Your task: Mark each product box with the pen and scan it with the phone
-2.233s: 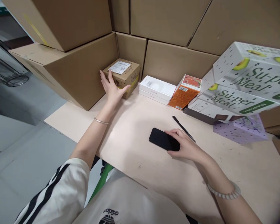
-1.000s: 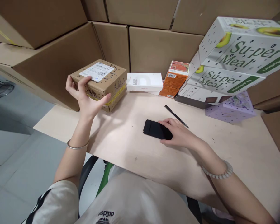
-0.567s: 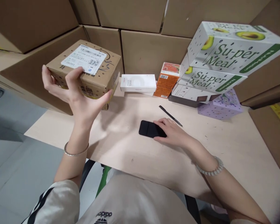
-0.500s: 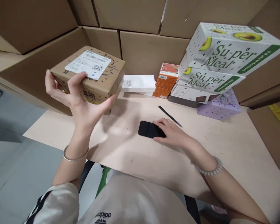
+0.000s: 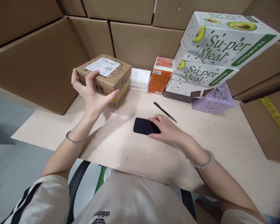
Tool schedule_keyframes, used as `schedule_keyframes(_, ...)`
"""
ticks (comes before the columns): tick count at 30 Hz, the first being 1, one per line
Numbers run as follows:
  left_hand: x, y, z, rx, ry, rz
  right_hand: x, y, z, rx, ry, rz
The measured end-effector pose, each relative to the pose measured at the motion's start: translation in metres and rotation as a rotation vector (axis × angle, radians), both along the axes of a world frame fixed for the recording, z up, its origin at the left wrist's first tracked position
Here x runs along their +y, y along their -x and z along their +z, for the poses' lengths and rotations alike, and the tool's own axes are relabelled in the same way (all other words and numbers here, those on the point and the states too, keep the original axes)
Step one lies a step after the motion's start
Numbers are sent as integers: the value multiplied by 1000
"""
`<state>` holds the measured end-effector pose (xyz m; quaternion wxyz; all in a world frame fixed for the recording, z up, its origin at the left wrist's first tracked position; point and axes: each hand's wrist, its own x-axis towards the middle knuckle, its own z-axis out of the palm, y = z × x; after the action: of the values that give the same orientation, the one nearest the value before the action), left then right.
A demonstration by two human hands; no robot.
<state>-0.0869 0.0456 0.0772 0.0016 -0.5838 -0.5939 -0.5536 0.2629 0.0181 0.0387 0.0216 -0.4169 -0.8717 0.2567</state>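
Note:
My left hand [image 5: 93, 93] grips a small brown cardboard box [image 5: 107, 81] by its near side, thumb at the near corner and fingers spread along the top edge. A white shipping label [image 5: 103, 66] covers part of the box's top. On the table, my right hand [image 5: 164, 127] is closed around the right end of a black smartphone [image 5: 142, 126], which lies flat with a dark screen. Just beyond that hand a black pen [image 5: 165, 112] lies slantwise.
A white box [image 5: 140, 77], orange boxes [image 5: 161, 77], stacked white Su-per Meal boxes [image 5: 224, 46] and a purple box [image 5: 213, 101] stand along the back of the table [image 5: 121, 140]. Large cardboard boxes [image 5: 142, 46] wall in the back and both sides.
My left hand has moved the cardboard box rightward and lower, farther back toward the white box. My right hand stays on the smartphone. The view has shifted slightly.

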Motion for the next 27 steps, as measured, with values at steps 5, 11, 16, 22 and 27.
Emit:
schedule_keyframes(5,6,-3,-14,11,-65,-76,1,-3,-4,171,57,-63)
schedule_keyframes(11,-32,-18,1,155,-196,-146,16,-10,-2,659,338,-593)
schedule_keyframes(16,-36,-25,-11,181,-254,-462,15,-19,30,910,608,-540)
schedule_keyframes(22,-15,-27,-34,116,-108,-723,8,-14,33,936,623,-478)
schedule_keyframes(27,10,-12,-38,47,93,-593,11,-13,30,918,545,-450)
